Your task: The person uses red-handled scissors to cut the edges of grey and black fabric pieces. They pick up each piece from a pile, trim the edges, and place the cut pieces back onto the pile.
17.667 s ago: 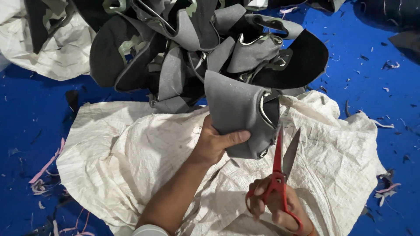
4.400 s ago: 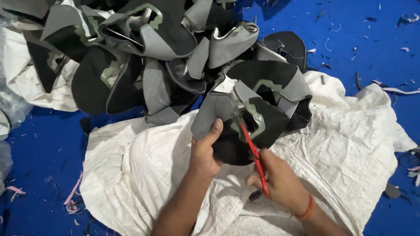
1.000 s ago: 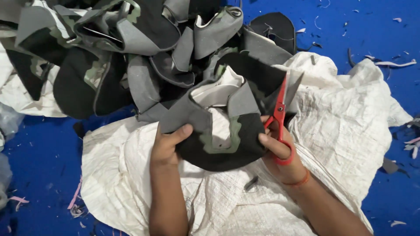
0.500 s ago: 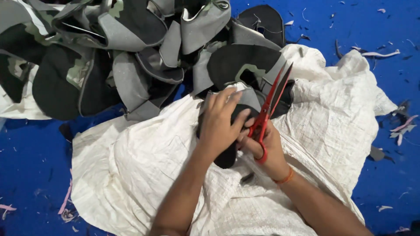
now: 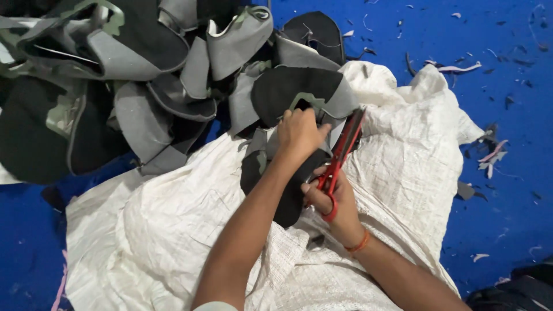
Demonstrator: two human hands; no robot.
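Head view, looking down: the left hand (image 5: 299,133) is clamped on a black and grey fabric piece (image 5: 288,109), fingers curled over its upper edge, pinning it against the white woven sack (image 5: 173,230) spread on the blue floor (image 5: 507,219). Just to the right of that hand, the right hand (image 5: 334,198) is closed through the loops of the red-handled scissors (image 5: 341,158), whose blades point up and away from the wrist and lie nearly together along the piece's right edge.

The main risk is the nearness of the two hands. The left thumb sits just beside the blades, so a slip of the fabric or a quick closing stroke could nick it. The piece is layered and folded under the left hand, so the blades could catch a hidden layer and cut where no cut is wanted. The sack lies directly beneath the blade tips and could be snipped too. Beyond the left hand, the heap of similar pieces (image 5: 115,86) leans toward the work and touches the held piece; a pull might drag others along.
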